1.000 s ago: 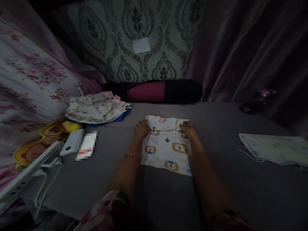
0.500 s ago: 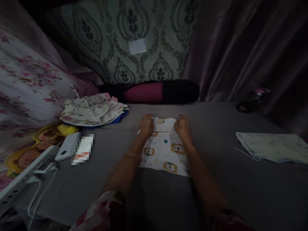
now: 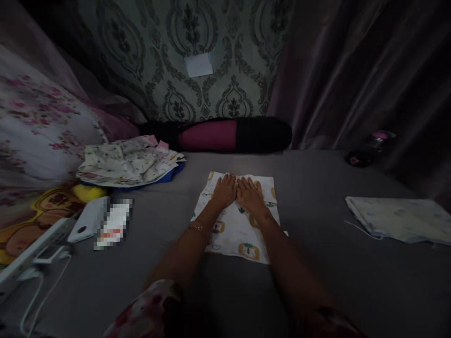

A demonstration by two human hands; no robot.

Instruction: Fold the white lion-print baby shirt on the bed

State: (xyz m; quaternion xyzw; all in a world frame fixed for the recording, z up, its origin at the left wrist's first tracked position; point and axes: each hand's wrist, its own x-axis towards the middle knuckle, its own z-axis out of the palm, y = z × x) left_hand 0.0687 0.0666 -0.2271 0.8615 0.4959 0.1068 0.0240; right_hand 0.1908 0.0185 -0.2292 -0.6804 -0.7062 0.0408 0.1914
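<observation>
A white cloth garment (image 3: 234, 239) printed with yellow lion faces and small green leaves lies spread on the grey sheet (image 3: 310, 197). Its far end is folded over toward me, making a band across the top. On that band my left hand (image 3: 225, 191) rests flat with its fingers stretched out. Close beside it, my right hand (image 3: 249, 193) also lies flat, fingers extended and slightly spread. Both palms press on the cloth near its middle, and neither hand grips it.
A pile of printed clothes (image 3: 130, 162) sits at the back left. Nearer are a white phone-like device (image 3: 89, 219), a power strip (image 3: 38, 251) with cables and a yellow cushion (image 3: 52, 202). A folded pale cloth (image 3: 398, 218) and a dark bottle (image 3: 369, 148) are right; a black-and-pink roll (image 3: 211, 136) lies behind.
Both hands have left the folded band's side edges and moved inward to its middle, flattening onto the cloth. The view has shifted slightly.
</observation>
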